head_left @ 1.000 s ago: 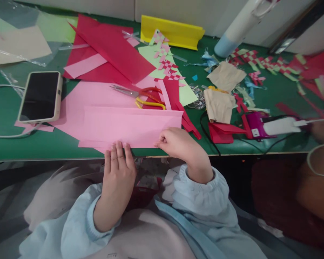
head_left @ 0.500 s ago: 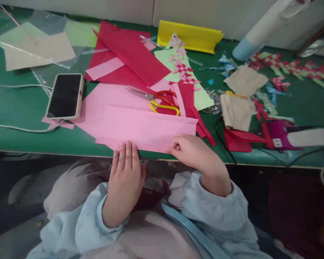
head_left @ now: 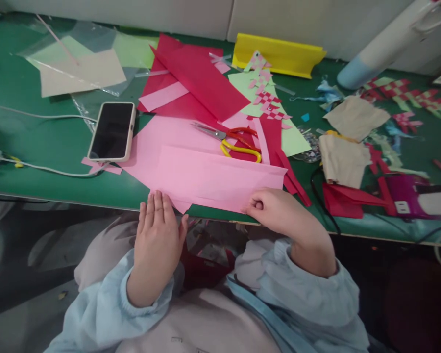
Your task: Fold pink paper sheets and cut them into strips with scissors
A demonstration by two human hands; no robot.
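Observation:
A folded sheet of pink paper [head_left: 216,176] lies at the front edge of the green table, on top of a larger pink sheet [head_left: 150,135]. My left hand [head_left: 156,245] rests flat at the left front end of the paper, fingers stretched out and side by side. My right hand [head_left: 281,211] is curled at the paper's front right corner, thumb and forefinger closed on its edge. Behind the folded paper lie scissors [head_left: 238,142] with red and yellow handles, blades partly apart and pointing left. Strips of red paper [head_left: 294,179] lie beyond my right hand.
A phone [head_left: 111,131] with a cable lies at left. Red sheets [head_left: 202,78], a yellow folded card [head_left: 277,55] and woven paper fish [head_left: 268,98] are behind. To the right are beige cloths [head_left: 345,157], a purple device [head_left: 402,193] and a white-blue bottle [head_left: 375,49].
My left hand has slid left along the paper's front edge to its left end. My right hand keeps its hold at the corner. The view has turned a little left.

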